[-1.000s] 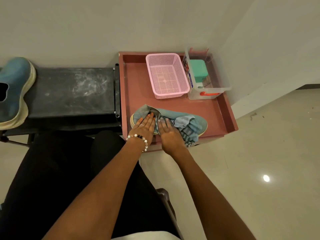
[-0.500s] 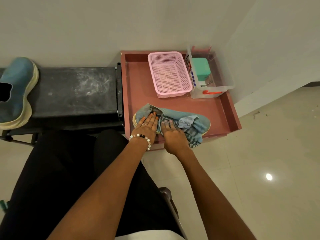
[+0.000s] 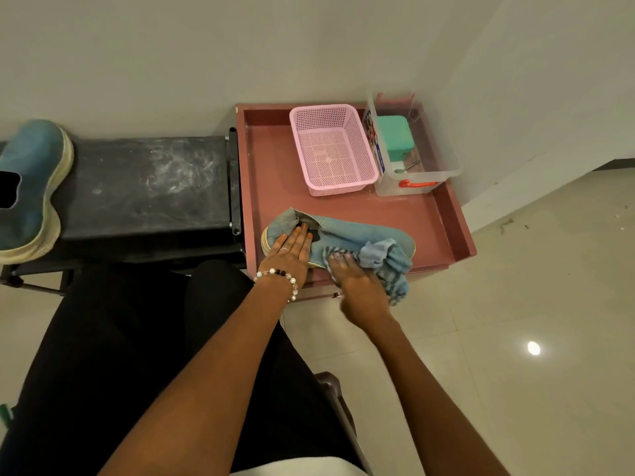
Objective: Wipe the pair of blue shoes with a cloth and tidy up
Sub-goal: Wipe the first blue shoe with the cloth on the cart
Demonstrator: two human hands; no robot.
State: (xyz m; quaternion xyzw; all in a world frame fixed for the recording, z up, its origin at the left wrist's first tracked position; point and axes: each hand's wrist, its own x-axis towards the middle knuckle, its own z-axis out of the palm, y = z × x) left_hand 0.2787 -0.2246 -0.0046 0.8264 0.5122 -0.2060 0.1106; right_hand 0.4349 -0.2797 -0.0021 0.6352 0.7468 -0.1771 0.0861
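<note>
L hand (image 3: 288, 250) lies flat, fingers straight, on heel of blue shoe (image 3: 357, 231) at front of red tray (image 3: 446, 214). R hand (image 3: 357, 283) presses striped cloth (image 3: 388, 266) on shoe's side, fingers blurred. 2nd blue shoe (image 3: 31, 187) sits on black bench (image 3: 144, 187), well apart.

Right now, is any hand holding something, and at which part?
The left hand presses flat on the heel end of the blue shoe. The right hand presses the cloth against the shoe's near side; a curled grip cannot be told.

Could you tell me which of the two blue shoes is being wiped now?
The blue shoe on the red tray, under both hands; the other shoe lies untouched on the black bench.
</note>
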